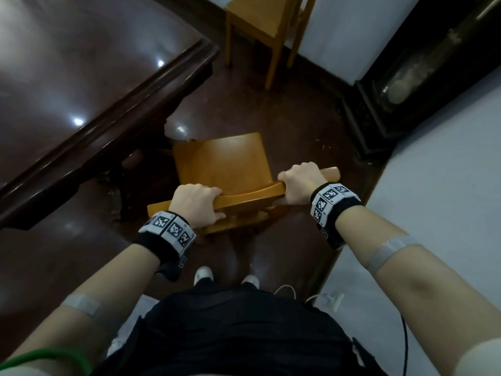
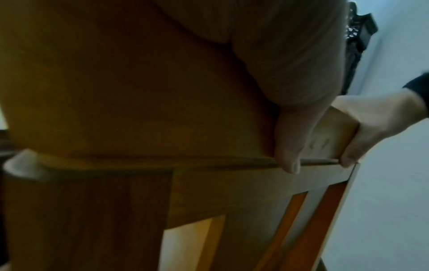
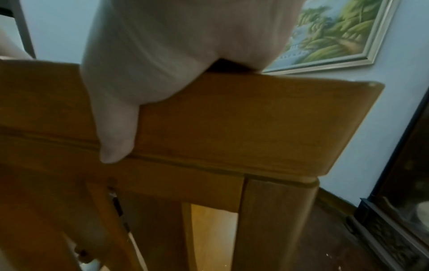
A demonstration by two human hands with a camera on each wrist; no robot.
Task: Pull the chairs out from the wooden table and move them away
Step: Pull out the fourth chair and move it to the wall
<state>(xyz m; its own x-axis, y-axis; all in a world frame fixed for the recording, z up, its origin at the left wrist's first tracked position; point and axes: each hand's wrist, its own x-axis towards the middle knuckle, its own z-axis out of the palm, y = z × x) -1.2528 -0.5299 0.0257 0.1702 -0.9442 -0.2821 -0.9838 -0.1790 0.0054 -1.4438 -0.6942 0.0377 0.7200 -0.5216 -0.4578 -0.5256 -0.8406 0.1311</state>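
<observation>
A light wooden chair (image 1: pixel 221 158) stands on the dark floor just off the corner of the dark wooden table (image 1: pixel 67 85). My left hand (image 1: pixel 193 203) grips the left part of its top back rail (image 1: pixel 252 195), fingers curled over the far side and thumb on the near side. My right hand (image 1: pixel 298 185) grips the right part of the same rail. In the left wrist view my left thumb (image 2: pixel 290 146) lies down the rail (image 2: pixel 209 181). In the right wrist view my right thumb (image 3: pixel 116 132) presses the rail's near face (image 3: pixel 243 128).
A second light wooden chair (image 1: pixel 260 23) stands against the far wall. A dark glass-fronted cabinet (image 1: pixel 401 85) stands at the right, with a pale wall (image 1: pixel 447 172) running beside my right arm. A white cable and plug (image 1: pixel 329 298) lie on the floor by my feet.
</observation>
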